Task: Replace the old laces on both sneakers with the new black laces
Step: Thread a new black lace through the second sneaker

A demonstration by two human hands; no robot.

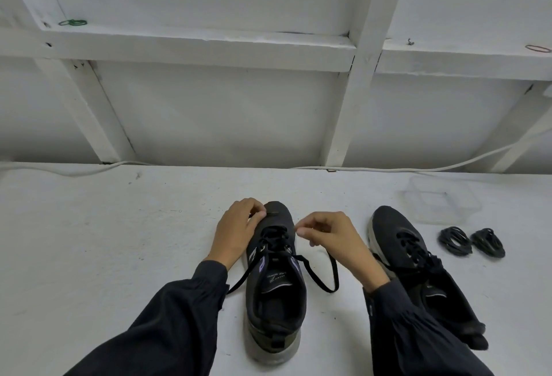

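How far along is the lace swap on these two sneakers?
Done: the middle sneaker is untied, its lace ends loose on the table. In hand: the left hand grips its toe and the right hand pinches at the lace, still threaded through the eyelets. Left: pulling that lace out, unlacing the right sneaker, still laced, and threading the new laces, which lie coiled beside it.

The white worktop [119, 241] carries a black sneaker [276, 301] near its middle. Right of that sneaker lie a second sneaker [397, 244], two bundles of black laces [455, 241] and, farther back, a clear container [442, 205].
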